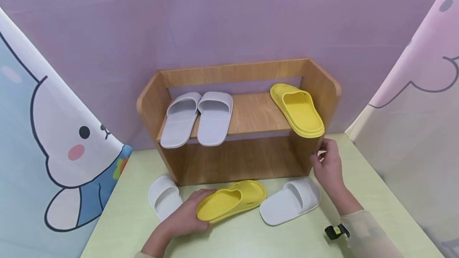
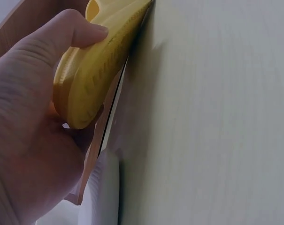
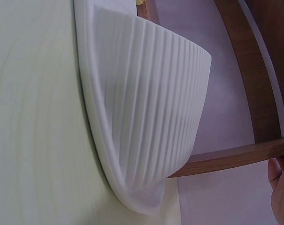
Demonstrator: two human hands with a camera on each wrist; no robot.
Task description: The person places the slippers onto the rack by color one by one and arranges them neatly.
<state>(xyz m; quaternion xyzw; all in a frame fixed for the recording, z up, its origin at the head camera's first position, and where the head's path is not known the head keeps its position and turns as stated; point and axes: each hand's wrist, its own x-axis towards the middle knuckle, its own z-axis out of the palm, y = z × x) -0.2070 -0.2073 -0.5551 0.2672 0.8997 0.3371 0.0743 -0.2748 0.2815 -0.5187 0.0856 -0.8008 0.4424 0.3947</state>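
My left hand (image 1: 186,217) grips a yellow slipper (image 1: 247,193) by its heel, in front of the wooden shoe rack (image 1: 256,110). In the left wrist view the thumb lies on the slipper's upper edge and the heel is raised off the table, while the toe end slopes down close to it. My right hand (image 1: 329,168) pinches the front edge of the rack's right side panel, thumb and fingers on either side. Right above it, another yellow slipper (image 1: 305,116) rests on the upper shelf, heel jutting over the front edge.
A pair of pale grey slippers, the left slipper (image 1: 178,126) and the right slipper (image 1: 215,124), stands on the shelf's left part. On the table (image 1: 258,242) lie a white slipper (image 1: 165,200) at left and another white slipper (image 1: 283,206) at right. A purple curtain (image 1: 233,19) hangs behind.
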